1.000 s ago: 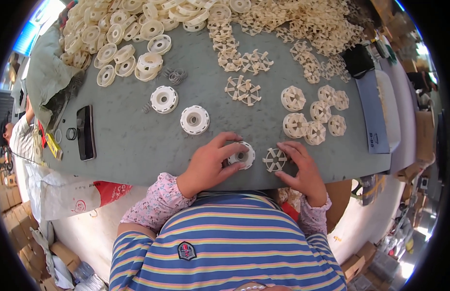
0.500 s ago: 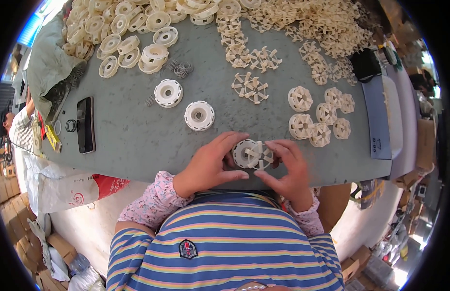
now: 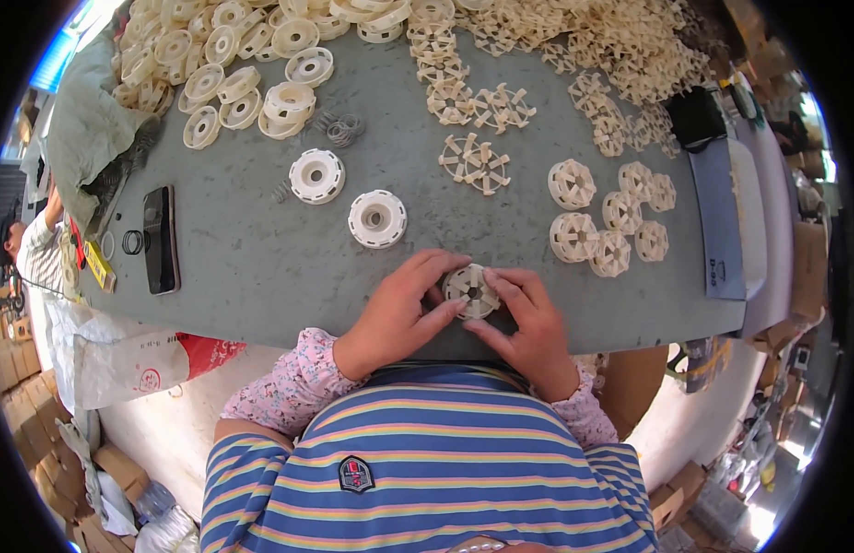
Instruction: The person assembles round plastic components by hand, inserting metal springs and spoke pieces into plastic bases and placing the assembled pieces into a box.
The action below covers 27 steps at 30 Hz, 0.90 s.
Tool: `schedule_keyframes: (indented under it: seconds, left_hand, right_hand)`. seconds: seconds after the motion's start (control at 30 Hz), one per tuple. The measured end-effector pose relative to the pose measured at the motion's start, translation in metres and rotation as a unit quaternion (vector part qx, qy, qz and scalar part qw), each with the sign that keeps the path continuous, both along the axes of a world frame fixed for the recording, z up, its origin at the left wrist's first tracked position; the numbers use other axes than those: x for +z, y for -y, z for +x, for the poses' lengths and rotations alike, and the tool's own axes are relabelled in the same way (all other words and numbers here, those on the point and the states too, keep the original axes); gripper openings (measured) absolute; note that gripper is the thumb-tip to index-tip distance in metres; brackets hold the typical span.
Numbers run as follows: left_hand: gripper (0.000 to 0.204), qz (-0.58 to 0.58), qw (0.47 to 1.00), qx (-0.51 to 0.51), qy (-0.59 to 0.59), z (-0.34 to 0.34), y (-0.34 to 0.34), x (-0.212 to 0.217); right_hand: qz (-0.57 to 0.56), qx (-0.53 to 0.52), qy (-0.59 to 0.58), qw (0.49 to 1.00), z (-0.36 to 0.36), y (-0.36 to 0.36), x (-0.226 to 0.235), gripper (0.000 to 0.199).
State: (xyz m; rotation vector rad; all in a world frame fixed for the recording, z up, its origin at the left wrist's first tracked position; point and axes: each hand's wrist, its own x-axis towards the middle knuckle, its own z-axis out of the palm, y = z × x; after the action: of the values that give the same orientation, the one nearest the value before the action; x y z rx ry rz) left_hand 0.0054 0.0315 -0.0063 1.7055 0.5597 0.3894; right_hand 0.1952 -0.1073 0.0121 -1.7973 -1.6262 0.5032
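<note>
Near the table's front edge, my left hand and my right hand grip one round plastic wheel from both sides. A spoked plastic insert now lies over the wheel's top, its spokes pointing in to a dark centre. My left fingers curl round the far left side with the thumb on the near rim. My right thumb and fingers press its right side. Just beyond them sits a white wheel with a coil spring in its middle, and another white wheel lies farther left.
Cream rings heap at the far left, spoked inserts at the far right. Several assembled wheels stand at the right. Loose springs, a phone and a blue-grey box lie about. A person's striped sleeve shows far left.
My right hand has moved left, bringing the spoked insert from beside the wheel's centre to squarely over it. The left thumb has come up onto the rim.
</note>
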Motion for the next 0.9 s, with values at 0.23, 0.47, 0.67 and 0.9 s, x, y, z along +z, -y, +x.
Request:
schedule_keyframes:
  seconds: [0.23,0.47,0.67,0.9]
  left_hand:
    - [0.057,0.026,0.999,0.014,-0.026,-0.004,0.006,0.004]
    - [0.068,0.303,0.913,0.259,-0.090,-0.025,-0.031,0.012]
    - [0.071,0.296,0.942,0.114,-0.108,-0.025,-0.025,0.002]
    - [0.069,0.287,0.952,0.077,-0.066,-0.034,0.003,-0.002]
  right_hand:
    - [0.021,0.008,0.046,0.999,0.005,0.005,-0.010,0.069]
    - [0.050,-0.089,0.157,0.982,0.042,-0.026,0.023,0.071]
    - [0.077,-0.050,0.203,0.975,0.047,-0.109,-0.008,0.055]
    - [-0.064,-0.087,-0.328,0.938,0.032,-0.070,0.001,0.032]
